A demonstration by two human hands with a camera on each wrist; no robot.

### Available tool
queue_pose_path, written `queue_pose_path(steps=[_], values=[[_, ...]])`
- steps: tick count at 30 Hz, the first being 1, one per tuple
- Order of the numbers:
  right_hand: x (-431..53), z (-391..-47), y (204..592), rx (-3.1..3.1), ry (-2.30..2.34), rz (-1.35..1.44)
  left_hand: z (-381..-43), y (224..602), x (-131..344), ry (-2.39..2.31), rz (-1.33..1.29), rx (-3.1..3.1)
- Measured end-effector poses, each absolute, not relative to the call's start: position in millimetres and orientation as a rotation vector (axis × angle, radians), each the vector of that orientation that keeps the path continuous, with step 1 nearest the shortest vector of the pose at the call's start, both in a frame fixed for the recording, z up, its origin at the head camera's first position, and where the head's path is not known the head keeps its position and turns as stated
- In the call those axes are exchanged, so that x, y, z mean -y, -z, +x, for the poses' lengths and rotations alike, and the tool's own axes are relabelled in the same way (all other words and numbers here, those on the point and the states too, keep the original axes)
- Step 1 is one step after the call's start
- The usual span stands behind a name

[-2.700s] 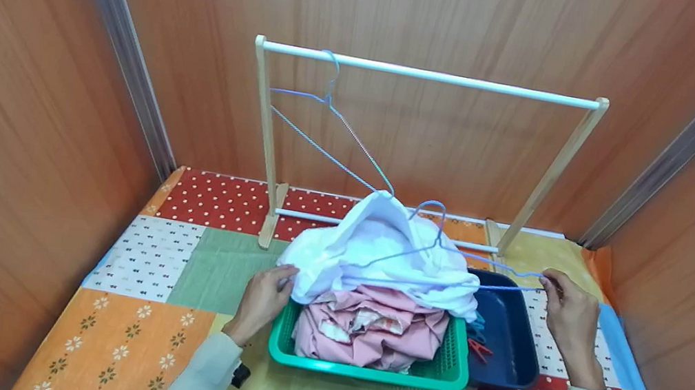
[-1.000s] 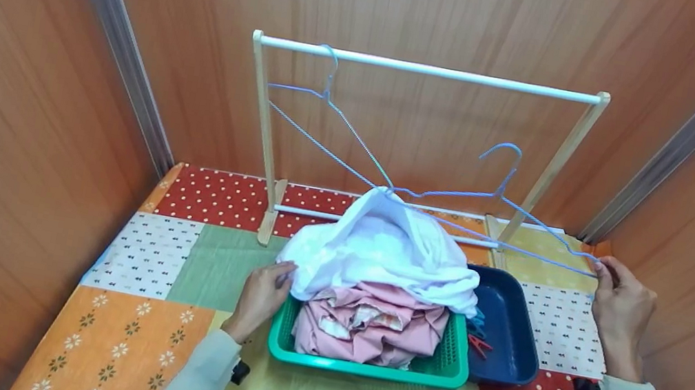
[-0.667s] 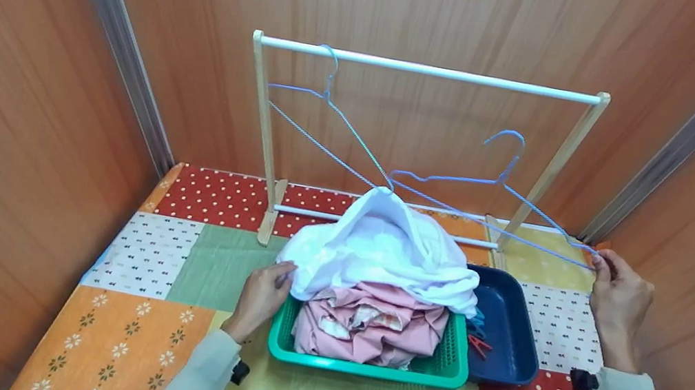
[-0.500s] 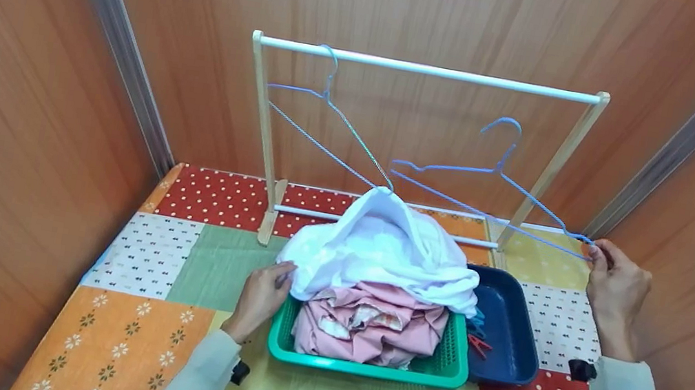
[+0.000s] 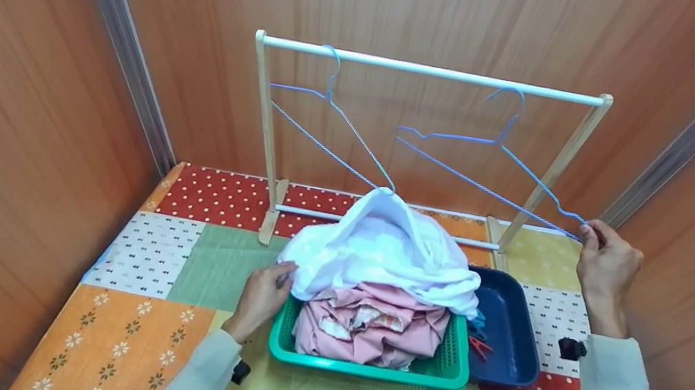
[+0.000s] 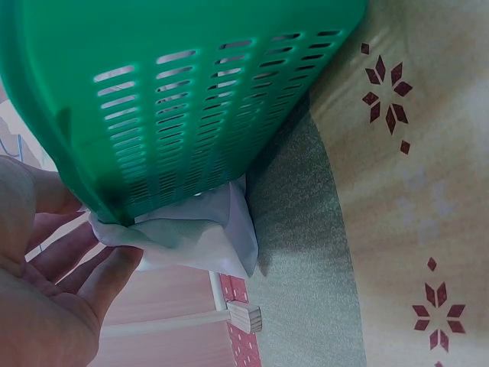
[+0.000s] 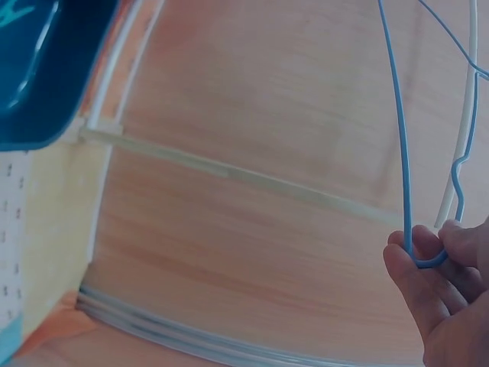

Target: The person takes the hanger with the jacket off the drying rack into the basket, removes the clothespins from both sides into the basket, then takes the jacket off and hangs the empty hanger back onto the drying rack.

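My right hand pinches the right end of a blue wire hanger and holds it up in front of the rack. In the head view the hanger's hook overlaps the rack's white top rod; the right wrist view shows fingers and thumb around the wire corner. Down at the green basket, my left hand pinches an edge of a white garment at the rim. That garment is heaped over the back of the basket, above a crumpled pink cloth.
Another blue hanger hangs at the rod's left, its lower right corner by the white garment's peak. A navy tray with red clothespins and blue ones stands right of the basket. Wooden panels enclose the back and sides.
My right hand has lifted the hanger from over the white garment, first out to the right, then upward and slightly left, bringing its hook to rod height. The left hand stays at the basket's rim.
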State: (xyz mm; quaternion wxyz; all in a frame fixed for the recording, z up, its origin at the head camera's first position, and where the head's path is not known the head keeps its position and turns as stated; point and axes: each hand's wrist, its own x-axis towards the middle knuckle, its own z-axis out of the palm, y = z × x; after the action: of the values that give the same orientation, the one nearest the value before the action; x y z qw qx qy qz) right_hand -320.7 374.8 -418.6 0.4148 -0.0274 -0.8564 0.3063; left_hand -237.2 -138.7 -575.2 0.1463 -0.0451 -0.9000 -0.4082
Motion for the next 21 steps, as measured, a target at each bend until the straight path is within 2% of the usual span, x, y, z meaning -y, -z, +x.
queue_pose_path(steps=[21], values=[[-346,-352,392,2.173,-0.828,-0.175,-237,575,139,1.147,-0.132,2.604]])
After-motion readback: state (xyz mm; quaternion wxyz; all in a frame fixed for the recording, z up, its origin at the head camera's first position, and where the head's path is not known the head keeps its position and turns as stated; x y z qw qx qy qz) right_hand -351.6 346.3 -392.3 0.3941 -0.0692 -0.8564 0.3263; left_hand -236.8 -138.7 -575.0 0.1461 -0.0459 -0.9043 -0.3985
